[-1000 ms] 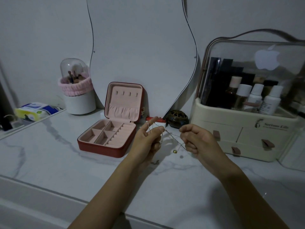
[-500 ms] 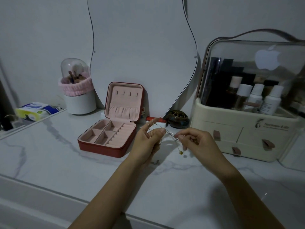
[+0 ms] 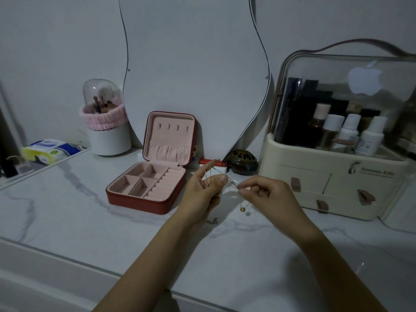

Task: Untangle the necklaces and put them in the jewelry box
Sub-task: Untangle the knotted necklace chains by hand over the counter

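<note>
Thin tangled necklaces [image 3: 231, 181] stretch between my two hands above the marble counter. My left hand [image 3: 202, 190] has chain looped over its raised fingers and grips strands in its palm. My right hand [image 3: 263, 192] pinches a strand between thumb and forefinger, close to the left thumb. A small gold bead pendant [image 3: 242, 209] hangs below the right hand, and a chain end [image 3: 213, 221] dangles under the left. The red jewelry box [image 3: 137, 200] stands open with pink lining to the left of my hands, its compartments holding nothing.
A curvy mirror [image 3: 193, 64] leans on the wall behind. A cream cosmetics organizer [image 3: 337, 188] with bottles stands at right. A dark round dish [image 3: 242, 163], a white brush holder [image 3: 108, 140] with a pink band and a tissue pack [image 3: 49, 150] sit along the back.
My right hand has moved left toward the left hand and now pinches the strand near it. The gold bead has swung lower and to the right.
</note>
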